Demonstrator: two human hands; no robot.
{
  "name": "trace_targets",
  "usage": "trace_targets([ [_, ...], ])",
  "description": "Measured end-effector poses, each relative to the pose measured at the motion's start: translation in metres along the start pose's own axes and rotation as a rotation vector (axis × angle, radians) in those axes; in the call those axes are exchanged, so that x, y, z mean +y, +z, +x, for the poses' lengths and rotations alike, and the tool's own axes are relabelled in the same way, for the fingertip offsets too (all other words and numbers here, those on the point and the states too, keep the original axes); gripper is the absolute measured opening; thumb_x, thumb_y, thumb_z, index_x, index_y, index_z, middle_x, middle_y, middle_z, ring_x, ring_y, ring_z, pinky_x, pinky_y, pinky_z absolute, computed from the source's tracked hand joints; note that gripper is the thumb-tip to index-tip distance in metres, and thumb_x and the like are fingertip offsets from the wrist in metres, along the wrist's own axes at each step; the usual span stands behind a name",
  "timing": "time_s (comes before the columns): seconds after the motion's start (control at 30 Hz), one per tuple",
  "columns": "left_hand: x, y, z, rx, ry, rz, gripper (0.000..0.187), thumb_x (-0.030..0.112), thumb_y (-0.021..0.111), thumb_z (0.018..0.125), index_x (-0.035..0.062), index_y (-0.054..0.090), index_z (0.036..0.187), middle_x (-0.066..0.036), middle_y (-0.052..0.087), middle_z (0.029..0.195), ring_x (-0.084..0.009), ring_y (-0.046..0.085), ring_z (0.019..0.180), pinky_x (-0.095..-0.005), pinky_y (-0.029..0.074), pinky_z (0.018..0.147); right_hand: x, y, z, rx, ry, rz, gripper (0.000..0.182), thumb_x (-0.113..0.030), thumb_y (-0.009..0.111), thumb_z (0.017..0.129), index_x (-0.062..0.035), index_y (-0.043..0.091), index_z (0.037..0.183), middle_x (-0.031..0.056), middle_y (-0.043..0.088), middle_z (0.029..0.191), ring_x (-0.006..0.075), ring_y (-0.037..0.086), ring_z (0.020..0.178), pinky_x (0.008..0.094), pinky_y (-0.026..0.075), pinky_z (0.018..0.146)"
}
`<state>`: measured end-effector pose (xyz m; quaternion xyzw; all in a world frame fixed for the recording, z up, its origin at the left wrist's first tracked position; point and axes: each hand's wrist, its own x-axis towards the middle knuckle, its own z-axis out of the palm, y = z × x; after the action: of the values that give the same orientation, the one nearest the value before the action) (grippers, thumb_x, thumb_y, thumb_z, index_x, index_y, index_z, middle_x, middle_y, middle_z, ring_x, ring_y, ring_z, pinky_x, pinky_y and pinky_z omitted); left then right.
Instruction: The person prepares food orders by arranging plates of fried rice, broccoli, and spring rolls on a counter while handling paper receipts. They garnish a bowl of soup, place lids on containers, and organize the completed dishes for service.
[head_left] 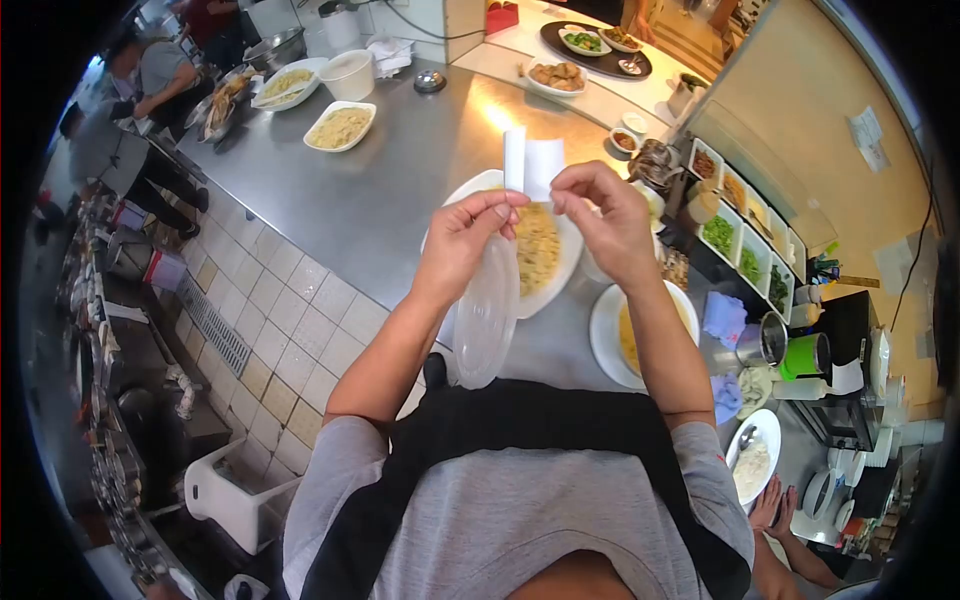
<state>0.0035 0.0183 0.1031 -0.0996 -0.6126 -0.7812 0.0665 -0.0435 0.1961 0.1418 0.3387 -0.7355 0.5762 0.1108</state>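
Though possibly two pieces, paper (544,168) in left hand (468,238) and right hand (610,218).

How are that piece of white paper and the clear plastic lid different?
The white paper is opaque, while the clear plastic lid is see-through. The paper has straight edges; the lid has a rounded outline. The paper sticks up above the fingertips of the left hand, whereas the lid, which looks larger, hangs below that hand. Both look thin.
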Motion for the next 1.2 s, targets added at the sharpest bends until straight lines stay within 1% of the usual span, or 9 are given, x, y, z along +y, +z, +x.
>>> trace_targets([
  [0.1,0.02,-0.063,0.01,0.11,-0.132,-0.089,0.02,0.007,0.051,0.088,-0.0018,0.064,0.1,-0.002,0.06,0.081,-0.0089,0.052,0.069,-0.0212,0.043,0.068,0.012,0.031,0.027,0.096,0.122,0.171,0.01,0.0,0.058,0.083,0.0011,0.058,0.093,0.0021,0.059,0.08,0.0081,0.056,0.071,0.0212,0.047,0.067],
  [0.27,0.002,-0.167,0.017,0.23,-0.323,-0.139,0.019,0.011,0.053,0.088,0.0034,0.062,0.103,0.0,0.058,0.081,-0.0045,0.051,0.064,-0.0169,0.033,0.045,0.016,0.066,0.027,-0.025,0.071,-0.171,0.013,-0.006,0.063,0.081,-0.0008,0.062,0.093,0.0078,0.063,0.085,0.0142,0.059,0.071,0.0254,0.047,0.067],
  [0.33,-0.005,-0.18,0.021,0.186,-0.4,-0.045,0.02,0.012,0.055,0.087,0.0035,0.062,0.103,0.0,0.058,0.081,-0.0051,0.051,0.064,-0.0176,0.035,0.047,0.009,0.086,0.014,-0.092,0.12,-0.291,0.015,-0.01,0.065,0.079,-0.0042,0.064,0.093,0.0108,0.062,0.088,0.0215,0.06,0.072,0.0303,0.047,0.068],
  [0.47,-0.047,-0.216,0.026,-0.052,-0.354,0.43,0.022,0.015,0.057,0.086,0.004,0.061,0.105,0.0,0.058,0.082,-0.0063,0.051,0.064,-0.0191,0.038,0.051,0.026,0.103,-0.006,-0.066,0.337,-0.502,0.016,-0.01,0.064,0.079,-0.0043,0.064,0.094,0.0099,0.062,0.09,0.0221,0.06,0.072,0.0317,0.048,0.067],
  [0.57,-0.096,-0.247,0.007,-0.111,-0.659,0.083,0.022,0.016,0.056,0.087,0.0048,0.06,0.106,0.0,0.057,0.078,-0.0072,0.05,0.063,-0.0197,0.039,0.054,0.024,0.121,-0.017,-0.15,0.406,-0.442,0.019,-0.004,0.064,0.077,-0.0037,0.063,0.096,0.0097,0.061,0.096,0.0178,0.058,0.072,0.0287,0.047,0.069],
  [0.73,-0.104,-0.237,-0.007,-0.025,-0.634,-0.103,0.021,0.017,0.053,0.089,0.0045,0.059,0.105,0.002,0.053,0.072,-0.0058,0.044,0.055,-0.019,0.034,0.047,0.021,0.144,-0.02,-0.275,0.364,-0.422,0.013,-0.005,0.059,0.079,-0.0047,0.064,0.092,0.0105,0.061,0.098,0.024,0.059,0.086,0.0313,0.046,0.076],
  [0.9,-0.108,-0.246,-0.007,0.021,-0.499,-0.394,0.022,0.022,0.05,0.092,0.0051,0.057,0.105,0.001,0.05,0.069,-0.0057,0.039,0.05,-0.0189,0.028,0.04,0.043,0.2,-0.016,-0.477,-0.205,-0.77,0.013,-0.015,0.058,0.076,-0.0049,0.064,0.081,0.0116,0.061,0.09,0.0235,0.059,0.084,0.038,0.04,0.076],
  [0.97,-0.115,-0.254,-0.01,0.057,-0.453,-0.496,0.025,0.026,0.048,0.094,0.0049,0.055,0.105,0.0,0.048,0.067,-0.0064,0.038,0.048,-0.0193,0.029,0.038,0.051,0.224,-0.007,-0.679,-0.14,-1.005,0.029,-0.024,0.058,0.08,-0.0004,0.063,0.097,0.0154,0.061,0.102,0.0256,0.057,0.097,0.0476,0.036,0.088],
  [1.2,-0.117,-0.271,-0.023,0.181,-0.326,-0.824,0.023,0.025,0.044,0.096,0.0067,0.054,0.108,-0.002,0.05,0.073,-0.0081,0.04,0.051,-0.0198,0.031,0.037,0.101,0.287,-0.009,-0.757,0.101,-0.882,0.022,-0.019,0.058,0.078,-0.0015,0.062,0.091,0.0192,0.062,0.095,0.029,0.06,0.086,0.0496,0.038,0.08],
])
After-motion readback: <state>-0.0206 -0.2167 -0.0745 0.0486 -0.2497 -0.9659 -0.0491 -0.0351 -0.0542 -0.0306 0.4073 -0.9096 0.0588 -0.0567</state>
